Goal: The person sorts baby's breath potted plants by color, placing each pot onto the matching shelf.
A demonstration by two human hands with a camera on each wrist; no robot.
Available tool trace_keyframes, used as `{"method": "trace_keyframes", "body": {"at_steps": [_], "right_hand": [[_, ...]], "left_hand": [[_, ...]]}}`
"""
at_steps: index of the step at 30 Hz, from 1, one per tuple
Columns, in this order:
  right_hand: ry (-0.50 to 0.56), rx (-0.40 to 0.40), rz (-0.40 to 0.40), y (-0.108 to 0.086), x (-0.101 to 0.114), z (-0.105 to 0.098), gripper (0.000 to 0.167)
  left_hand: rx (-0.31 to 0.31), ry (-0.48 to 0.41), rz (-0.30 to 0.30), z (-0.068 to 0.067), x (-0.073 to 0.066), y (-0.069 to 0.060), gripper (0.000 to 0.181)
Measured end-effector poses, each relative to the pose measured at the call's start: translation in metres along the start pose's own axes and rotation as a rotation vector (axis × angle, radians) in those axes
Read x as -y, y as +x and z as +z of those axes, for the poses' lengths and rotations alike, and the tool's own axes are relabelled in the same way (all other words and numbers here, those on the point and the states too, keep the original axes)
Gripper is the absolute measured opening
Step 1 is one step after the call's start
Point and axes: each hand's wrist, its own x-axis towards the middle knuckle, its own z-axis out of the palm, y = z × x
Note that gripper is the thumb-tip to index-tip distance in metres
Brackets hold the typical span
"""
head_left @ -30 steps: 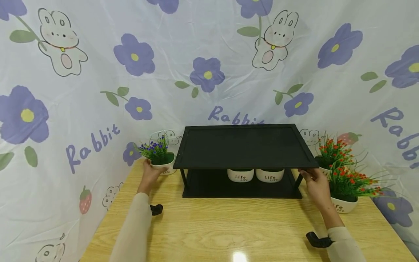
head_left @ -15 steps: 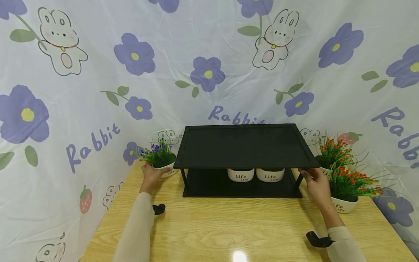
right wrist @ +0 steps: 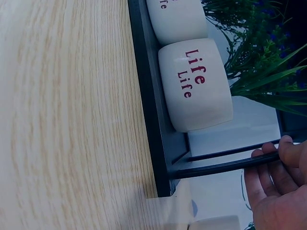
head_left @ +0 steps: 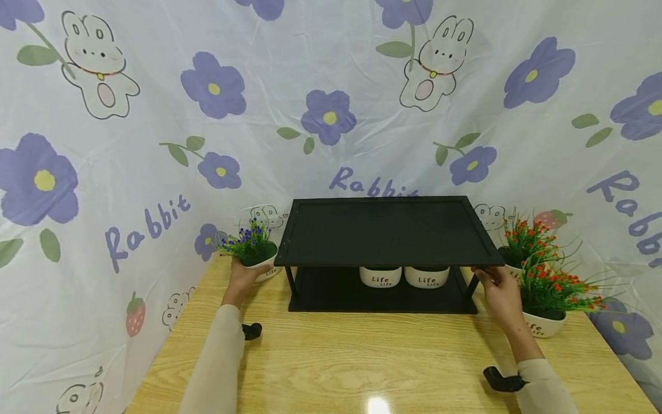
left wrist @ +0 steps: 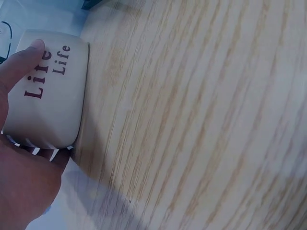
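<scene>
Left hand (head_left: 242,280) is clamped on the purple-flowered pot (head_left: 271,272), thumb across the front, fingers round its left end, just left of the black rack (head_left: 388,230). Two white pots (head_left: 381,278) sit on its lower shelf, then the right hand (head_left: 503,294) pinching its right front post (right wrist: 220,167), red-flowered pots (head_left: 545,324) just beyond.

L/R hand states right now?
Left hand: holding the purple-flowered pot.
Right hand: gripping a post of the black shelf.
</scene>
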Motion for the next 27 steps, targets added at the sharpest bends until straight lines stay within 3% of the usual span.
{"method": "trace_keyframes", "body": {"at_steps": [3, 11, 18, 27], "right_hand": [[0.005, 0.001, -0.004, 0.000, 0.000, 0.000, 0.040], [-0.002, 0.002, -0.010, 0.000, -0.002, 0.000, 0.040], [0.007, 0.008, -0.004, 0.000, -0.001, 0.000, 0.041], [-0.005, 0.014, 0.011, 0.000, 0.000, 0.000, 0.042]], "left_hand": [[-0.001, 0.012, -0.006, 0.000, 0.001, 0.000, 0.122], [0.024, 0.042, -0.096, -0.003, 0.007, 0.003, 0.140], [-0.016, 0.063, -0.084, -0.010, 0.007, -0.005, 0.134], [-0.012, 0.079, -0.064, -0.022, 0.007, -0.018, 0.135]]}}
